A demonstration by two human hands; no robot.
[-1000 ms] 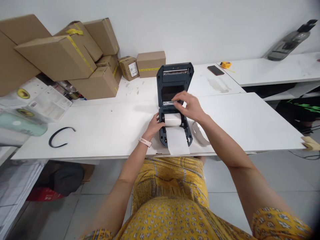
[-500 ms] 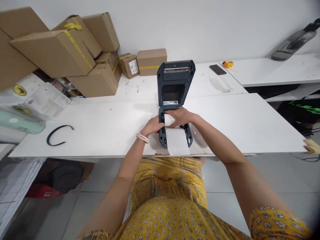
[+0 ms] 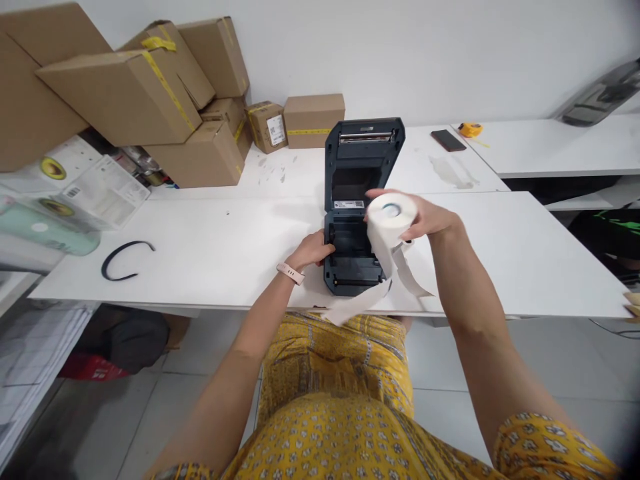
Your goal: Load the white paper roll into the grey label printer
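Observation:
A dark blue-grey label printer (image 3: 350,267) stands on the white table with its lid (image 3: 365,157) raised, and its inner bay shows no roll in it. My left hand (image 3: 314,249) is closed on the printer's left wall, thumb over the edge at the bay. Above the printer's right side, my right hand (image 3: 425,215) grips a white label roll (image 3: 383,220), its round end and core hole facing up. A loose strip (image 3: 360,303) of the paper trails down across the printer's front corner. Another white roll with a curling strip (image 3: 415,280) sits behind it, partly hidden.
Cardboard boxes (image 3: 150,100) are stacked at the back left, with two smaller ones by the wall. A black headband (image 3: 107,260) and a green bottle (image 3: 60,230) lie left. A phone (image 3: 449,140) and a yellow tape measure (image 3: 470,130) lie at the back right.
My right hand has lifted the label roll out of the printer bay, up and to the right, its paper tail trailing. My left hand stays at the printer's left wall.

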